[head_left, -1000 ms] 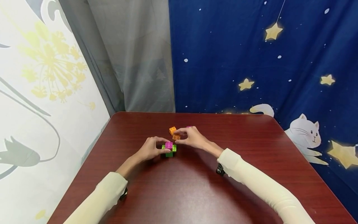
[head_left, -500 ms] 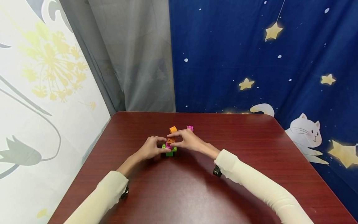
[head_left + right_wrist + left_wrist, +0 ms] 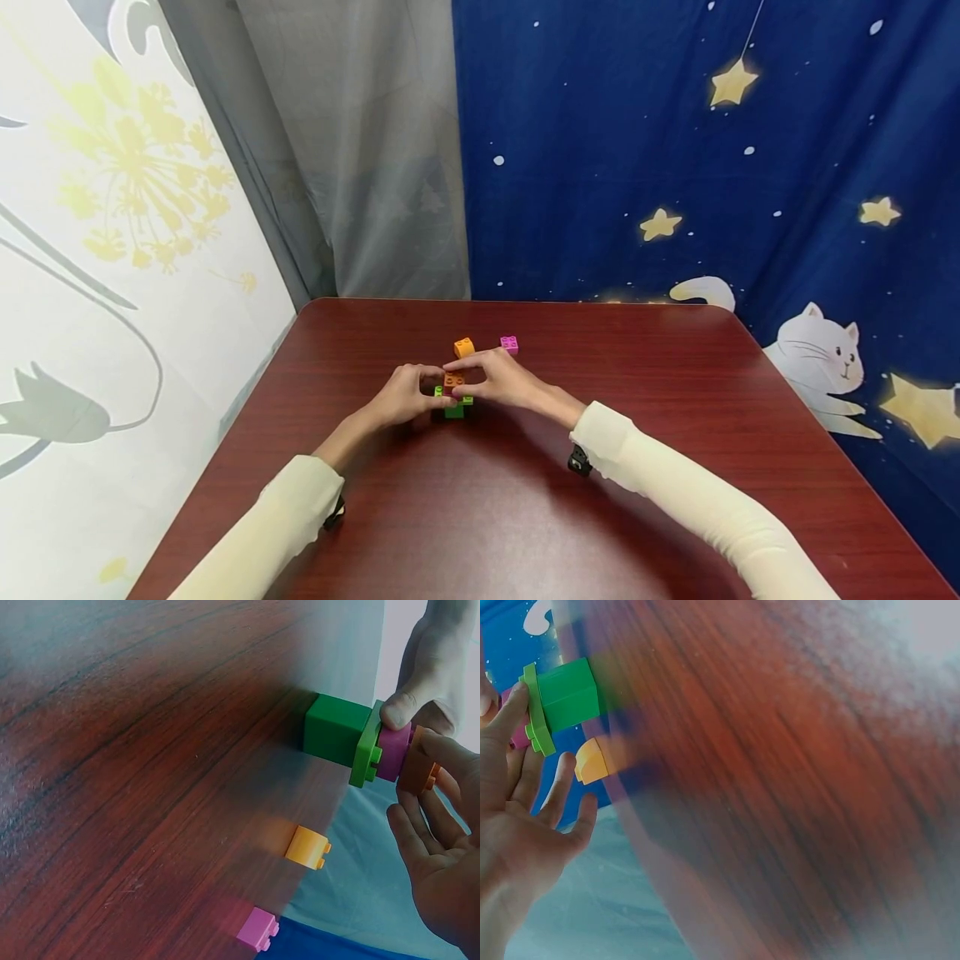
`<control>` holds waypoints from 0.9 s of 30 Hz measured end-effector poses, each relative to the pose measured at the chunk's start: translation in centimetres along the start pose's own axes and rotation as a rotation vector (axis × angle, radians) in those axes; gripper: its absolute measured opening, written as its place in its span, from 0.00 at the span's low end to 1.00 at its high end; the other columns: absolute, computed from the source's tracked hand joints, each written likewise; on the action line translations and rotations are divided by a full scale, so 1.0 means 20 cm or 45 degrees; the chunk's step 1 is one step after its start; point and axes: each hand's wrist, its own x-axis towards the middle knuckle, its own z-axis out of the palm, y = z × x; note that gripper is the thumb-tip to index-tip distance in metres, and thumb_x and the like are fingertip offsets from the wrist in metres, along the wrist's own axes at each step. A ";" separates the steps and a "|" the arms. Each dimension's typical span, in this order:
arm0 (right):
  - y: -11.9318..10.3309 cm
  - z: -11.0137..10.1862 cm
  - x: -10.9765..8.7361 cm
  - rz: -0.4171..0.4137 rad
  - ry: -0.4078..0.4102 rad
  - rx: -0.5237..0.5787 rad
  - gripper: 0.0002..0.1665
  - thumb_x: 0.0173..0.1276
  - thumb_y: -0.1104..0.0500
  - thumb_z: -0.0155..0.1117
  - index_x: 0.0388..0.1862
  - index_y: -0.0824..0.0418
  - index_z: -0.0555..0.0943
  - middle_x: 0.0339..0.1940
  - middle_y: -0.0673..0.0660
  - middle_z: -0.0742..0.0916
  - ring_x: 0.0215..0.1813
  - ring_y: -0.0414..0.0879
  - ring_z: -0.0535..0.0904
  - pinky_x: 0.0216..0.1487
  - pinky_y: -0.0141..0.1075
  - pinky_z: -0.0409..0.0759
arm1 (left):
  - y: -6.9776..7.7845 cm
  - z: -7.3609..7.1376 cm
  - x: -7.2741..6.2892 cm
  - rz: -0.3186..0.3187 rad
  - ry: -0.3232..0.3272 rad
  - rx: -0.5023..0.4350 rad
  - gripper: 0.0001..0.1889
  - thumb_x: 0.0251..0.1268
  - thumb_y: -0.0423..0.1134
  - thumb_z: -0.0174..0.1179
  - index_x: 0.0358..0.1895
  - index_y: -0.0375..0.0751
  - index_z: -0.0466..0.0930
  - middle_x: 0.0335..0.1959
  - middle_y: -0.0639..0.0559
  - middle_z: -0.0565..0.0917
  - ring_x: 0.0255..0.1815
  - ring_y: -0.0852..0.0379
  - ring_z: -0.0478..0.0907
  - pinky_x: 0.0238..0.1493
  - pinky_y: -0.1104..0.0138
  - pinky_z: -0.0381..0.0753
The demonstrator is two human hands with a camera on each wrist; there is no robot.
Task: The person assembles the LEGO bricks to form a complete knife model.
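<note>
A small stack of toy building bricks stands on the table. At its base is a green block, topped by a light green plate wider than the block. A magenta brick sits on that plate, pinched by my left hand from the left side. Thumb and fingers of my right hand pinch a dark orange brick, which sits right at the top of the magenta one. In the head view, fingers of both hands partly hide the stack.
Just behind the stack lies a yellow-orange brick with a curved side. A loose magenta brick lies to its right, behind my right hand. The brown table ends at the back before grey and blue curtains.
My right hand has carried the dark orange brick leftward onto the magenta brick. The loose magenta brick has come into fuller view. My left hand has stayed at the stack.
</note>
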 end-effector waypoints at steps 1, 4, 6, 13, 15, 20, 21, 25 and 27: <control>0.00 0.00 0.00 0.000 0.001 -0.001 0.23 0.68 0.57 0.77 0.61 0.59 0.87 0.49 0.55 0.91 0.40 0.52 0.82 0.46 0.47 0.83 | 0.00 0.00 0.00 0.006 0.001 -0.001 0.24 0.60 0.45 0.78 0.58 0.39 0.86 0.51 0.48 0.89 0.53 0.51 0.86 0.56 0.52 0.84; 0.00 0.01 0.00 -0.001 -0.003 -0.027 0.22 0.68 0.57 0.76 0.61 0.57 0.87 0.48 0.53 0.91 0.37 0.48 0.79 0.44 0.41 0.82 | 0.00 0.00 0.00 0.015 0.000 -0.003 0.25 0.60 0.45 0.78 0.58 0.39 0.86 0.50 0.48 0.89 0.52 0.51 0.86 0.55 0.52 0.84; 0.00 0.01 0.01 -0.003 -0.013 -0.034 0.22 0.68 0.57 0.76 0.61 0.57 0.87 0.48 0.53 0.91 0.36 0.47 0.78 0.41 0.37 0.79 | 0.00 0.00 -0.01 0.017 -0.004 -0.005 0.25 0.60 0.45 0.77 0.58 0.39 0.85 0.50 0.49 0.89 0.51 0.52 0.87 0.54 0.52 0.85; 0.00 0.01 0.01 -0.006 -0.035 -0.055 0.22 0.68 0.56 0.76 0.61 0.56 0.87 0.50 0.52 0.91 0.33 0.44 0.75 0.37 0.29 0.71 | 0.00 0.01 -0.01 0.028 -0.014 -0.011 0.23 0.61 0.46 0.77 0.57 0.41 0.86 0.47 0.52 0.90 0.48 0.52 0.87 0.52 0.55 0.85; 0.01 0.01 0.01 -0.017 -0.032 -0.049 0.23 0.68 0.57 0.77 0.61 0.57 0.87 0.51 0.53 0.91 0.35 0.47 0.78 0.38 0.30 0.74 | 0.00 0.01 -0.01 0.031 -0.012 -0.006 0.24 0.61 0.46 0.77 0.57 0.41 0.86 0.47 0.52 0.90 0.48 0.52 0.87 0.51 0.55 0.86; 0.02 0.02 0.01 -0.045 -0.020 -0.018 0.23 0.67 0.57 0.77 0.61 0.58 0.87 0.53 0.56 0.91 0.45 0.52 0.85 0.48 0.42 0.83 | 0.00 0.01 -0.01 0.033 -0.007 0.005 0.22 0.60 0.45 0.77 0.55 0.41 0.86 0.46 0.51 0.90 0.47 0.52 0.87 0.52 0.53 0.86; 0.02 0.03 0.01 -0.048 -0.016 -0.001 0.23 0.67 0.57 0.77 0.60 0.59 0.87 0.53 0.57 0.91 0.47 0.53 0.85 0.51 0.45 0.84 | 0.00 0.00 -0.01 0.034 -0.004 0.010 0.22 0.60 0.45 0.78 0.55 0.42 0.87 0.46 0.51 0.90 0.48 0.52 0.87 0.52 0.53 0.86; 0.04 0.03 0.00 -0.046 0.012 0.049 0.23 0.66 0.57 0.78 0.59 0.60 0.87 0.52 0.59 0.90 0.50 0.55 0.86 0.54 0.51 0.83 | -0.01 0.00 -0.01 0.043 0.006 0.021 0.23 0.60 0.45 0.78 0.56 0.41 0.87 0.47 0.52 0.90 0.49 0.53 0.87 0.53 0.52 0.85; 0.05 0.04 0.00 -0.043 0.019 0.064 0.23 0.65 0.58 0.79 0.59 0.60 0.88 0.52 0.59 0.91 0.49 0.57 0.86 0.54 0.51 0.84 | -0.01 0.00 -0.01 0.039 0.006 0.027 0.23 0.60 0.45 0.78 0.57 0.41 0.86 0.47 0.51 0.90 0.49 0.52 0.87 0.54 0.52 0.85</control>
